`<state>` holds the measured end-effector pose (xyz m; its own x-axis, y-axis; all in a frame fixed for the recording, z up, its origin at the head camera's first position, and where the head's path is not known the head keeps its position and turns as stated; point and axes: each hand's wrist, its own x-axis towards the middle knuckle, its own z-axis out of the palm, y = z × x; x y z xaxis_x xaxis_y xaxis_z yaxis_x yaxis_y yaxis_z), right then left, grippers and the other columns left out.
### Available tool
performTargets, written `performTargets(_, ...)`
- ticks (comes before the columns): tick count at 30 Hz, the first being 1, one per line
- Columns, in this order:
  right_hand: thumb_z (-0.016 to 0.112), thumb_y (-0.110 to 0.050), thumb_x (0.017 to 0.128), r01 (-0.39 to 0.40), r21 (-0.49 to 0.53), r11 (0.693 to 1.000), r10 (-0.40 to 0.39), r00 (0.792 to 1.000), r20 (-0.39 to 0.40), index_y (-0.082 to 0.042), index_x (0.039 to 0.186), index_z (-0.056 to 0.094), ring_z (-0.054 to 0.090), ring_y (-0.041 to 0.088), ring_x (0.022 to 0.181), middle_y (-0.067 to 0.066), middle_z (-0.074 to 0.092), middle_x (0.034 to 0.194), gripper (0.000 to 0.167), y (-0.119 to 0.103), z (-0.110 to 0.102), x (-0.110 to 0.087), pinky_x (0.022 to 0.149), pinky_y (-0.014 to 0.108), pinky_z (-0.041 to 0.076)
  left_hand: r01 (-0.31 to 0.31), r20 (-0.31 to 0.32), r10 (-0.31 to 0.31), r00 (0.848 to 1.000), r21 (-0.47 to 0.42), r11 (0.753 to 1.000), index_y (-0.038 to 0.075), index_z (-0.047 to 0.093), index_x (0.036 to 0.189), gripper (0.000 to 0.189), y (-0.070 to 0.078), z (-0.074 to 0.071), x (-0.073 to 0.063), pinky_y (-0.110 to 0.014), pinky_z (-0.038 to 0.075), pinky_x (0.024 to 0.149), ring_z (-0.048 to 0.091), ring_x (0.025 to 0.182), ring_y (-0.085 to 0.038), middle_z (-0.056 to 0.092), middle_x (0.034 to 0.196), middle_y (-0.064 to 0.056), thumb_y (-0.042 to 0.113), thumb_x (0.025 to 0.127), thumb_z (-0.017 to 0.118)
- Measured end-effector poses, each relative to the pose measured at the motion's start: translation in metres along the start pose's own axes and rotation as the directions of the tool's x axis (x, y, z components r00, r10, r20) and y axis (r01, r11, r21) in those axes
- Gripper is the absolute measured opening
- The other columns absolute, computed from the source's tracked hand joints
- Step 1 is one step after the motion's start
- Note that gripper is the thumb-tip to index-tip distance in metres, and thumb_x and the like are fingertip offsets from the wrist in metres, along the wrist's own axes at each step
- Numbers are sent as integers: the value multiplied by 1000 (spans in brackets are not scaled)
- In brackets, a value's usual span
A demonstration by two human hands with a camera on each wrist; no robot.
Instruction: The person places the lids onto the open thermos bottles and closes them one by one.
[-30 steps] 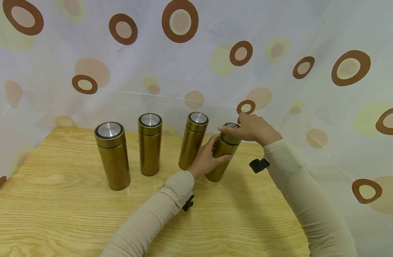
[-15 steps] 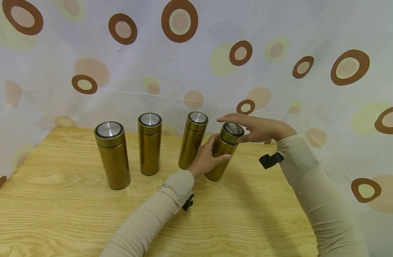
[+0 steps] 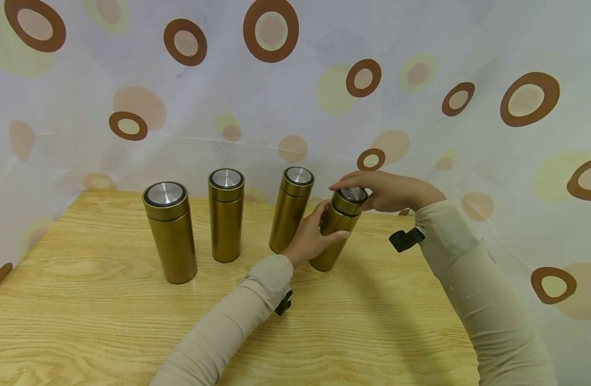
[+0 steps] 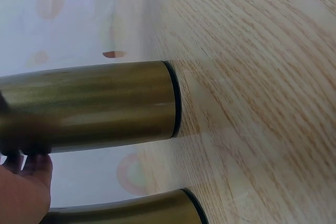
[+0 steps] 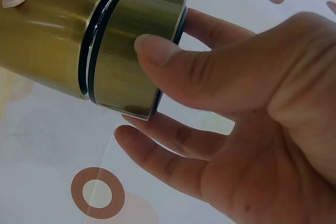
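The rightmost gold thermos (image 3: pixel 327 257) stands on the wooden table. My left hand (image 3: pixel 309 242) grips its body, thumb on the near side and fingers on the far side. Around its lid (image 5: pixel 122 69) curls my right hand (image 3: pixel 391 192); in the right wrist view the thumb (image 5: pixel 157 51) presses the lid's side, with fingers reaching round the opposite side. A narrow gap with a dark ring and a silvery strip shows between lid and body. The left wrist view shows the thermos body (image 4: pixel 105 106) with its dark base on the wood.
Three similar gold thermoses with silver-topped lids stand to the left: one close beside the held one (image 3: pixel 287 220), one (image 3: pixel 226 230) further left, and one (image 3: pixel 172 246) at the far left. A patterned white curtain (image 3: pixel 218 96) hangs behind the wooden table (image 3: pixel 107 332).
My right hand released the lid and swung back to the right with fingers spread, then closed around the lid again. My left hand stays on the thermos body.
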<state>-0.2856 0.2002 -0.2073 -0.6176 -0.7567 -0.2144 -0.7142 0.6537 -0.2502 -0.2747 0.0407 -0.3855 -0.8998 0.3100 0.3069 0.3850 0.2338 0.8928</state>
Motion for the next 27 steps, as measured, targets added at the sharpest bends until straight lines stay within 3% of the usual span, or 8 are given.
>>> performTargets(6, 62, 7, 88, -53, -33, 998, 53, 999, -13, -9, 143, 45, 43, 35, 131, 15, 43, 144, 59, -5, 1, 0, 102, 54, 40, -6, 1, 6, 1000, 4, 1000, 14, 25, 151, 81, 0, 1, 1, -40, 43, 104, 47, 129, -26, 42, 147, -10, 35, 88, 71)
performTargets(9, 61, 1, 91, -104, -67, 992, 103, 995, -12, -10, 144, 44, 51, 32, 118, 16, 46, 138, 57, -7, 1, 1, 96, 50, 45, 0, 0, 0, 1000, 8, 1000, 14, 25, 151, 81, 0, 1, 1, -39, 43, 104, 48, 129, -25, 43, 146, -10, 36, 87, 71)
performTargets(14, 62, -12, 94, -162, -136, 977, 162, 987, -12, -10, 145, 43, 52, 24, 91, 16, 52, 121, 55, -8, 2, 4, 82, 42, 46, 8, -1, -8, 1000, 13, 1000, 16, 25, 151, 81, -1, 2, 2, -39, 44, 103, 49, 127, -24, 45, 144, -8, 37, 87, 70)
performTargets(23, 60, -32, 95, -239, -159, 958, 231, 971, -66, -1, 140, 47, 53, 19, 70, 8, 59, 83, 56, -7, 4, 11, 71, 38, 46, -12, -3, 12, 1000, 6, 1000, 18, 26, 150, 79, -3, 1, 2, -37, 43, 103, 49, 127, -22, 47, 142, -6, 36, 87, 71)
performTargets(27, 61, -44, 92, -313, -151, 938, 293, 946, -141, -1, 130, 56, 62, 23, 78, 11, 67, 93, 58, -6, 8, 13, 75, 43, 51, -12, -3, 12, 1000, 3, 1000, 20, 26, 150, 79, -2, 1, 0, -37, 42, 105, 47, 129, -22, 45, 144, -6, 36, 87, 71)
